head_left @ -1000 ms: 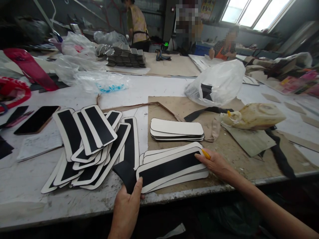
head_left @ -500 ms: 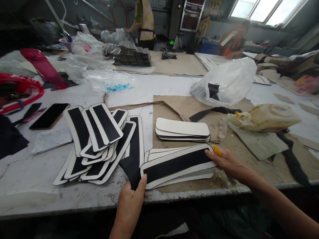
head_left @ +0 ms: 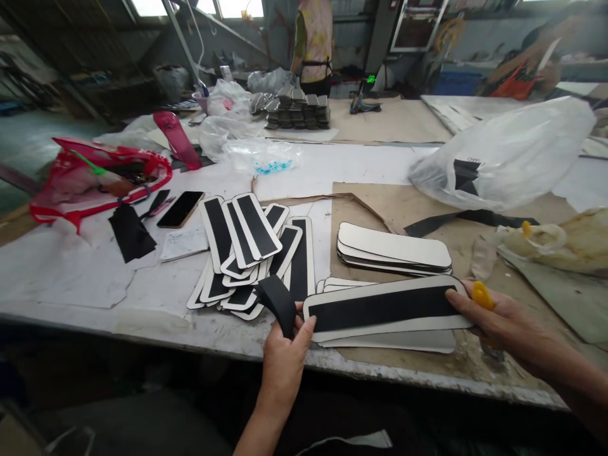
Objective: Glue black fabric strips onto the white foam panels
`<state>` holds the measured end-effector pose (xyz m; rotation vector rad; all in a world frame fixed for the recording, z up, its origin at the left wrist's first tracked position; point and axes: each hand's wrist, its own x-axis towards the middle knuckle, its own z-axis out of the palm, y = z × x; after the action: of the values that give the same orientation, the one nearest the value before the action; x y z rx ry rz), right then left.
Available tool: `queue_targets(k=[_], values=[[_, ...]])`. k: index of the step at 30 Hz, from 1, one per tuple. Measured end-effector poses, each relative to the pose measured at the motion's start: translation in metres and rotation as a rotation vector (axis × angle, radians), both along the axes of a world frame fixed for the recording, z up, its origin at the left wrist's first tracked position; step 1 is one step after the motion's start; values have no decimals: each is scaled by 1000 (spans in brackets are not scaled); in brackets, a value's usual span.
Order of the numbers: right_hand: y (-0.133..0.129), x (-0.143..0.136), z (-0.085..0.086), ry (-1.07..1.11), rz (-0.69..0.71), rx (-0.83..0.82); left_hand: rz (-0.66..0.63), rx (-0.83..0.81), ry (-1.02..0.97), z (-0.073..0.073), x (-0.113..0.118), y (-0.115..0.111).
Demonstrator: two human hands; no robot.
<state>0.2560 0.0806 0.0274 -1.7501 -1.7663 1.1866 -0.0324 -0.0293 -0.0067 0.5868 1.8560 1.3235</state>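
Held across the front of the table is a long white rounded panel [head_left: 384, 310] with a black strip along its middle. My right hand [head_left: 494, 316] is closed on its right end, thumb on top; a small yellow object [head_left: 482, 295] shows at those fingers, its kind unclear. My left hand [head_left: 287, 351] is closed round a loose black strip [head_left: 278, 303] that curls up, its thumb at the panel's left end. Below the panel lie more white pieces [head_left: 413, 341]. A stack of plain white panels [head_left: 394, 246] sits behind it, and a heap of black-striped panels [head_left: 259, 225] lies left.
At left are a phone [head_left: 181, 209], a notepad [head_left: 184, 244], black scraps [head_left: 132, 233] and a red bag [head_left: 99, 183]. A clear plastic bag [head_left: 503, 152] and a yellowish bottle [head_left: 565, 237] stand right. Two people [head_left: 316, 44] are beyond the table.
The view has swung left, so things appear farther right. The panel has lifted slightly toward me, and the black strip in my left hand has come up off the heap, curling.
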Motion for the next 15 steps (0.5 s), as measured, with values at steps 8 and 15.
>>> queue_targets(k=[8, 15], values=[[3, -12, 13, 54, 34, 53, -70, 97, -210, 7, -7, 4], [1, -16, 23, 66, 87, 96, 71, 17, -215, 16, -2, 8]])
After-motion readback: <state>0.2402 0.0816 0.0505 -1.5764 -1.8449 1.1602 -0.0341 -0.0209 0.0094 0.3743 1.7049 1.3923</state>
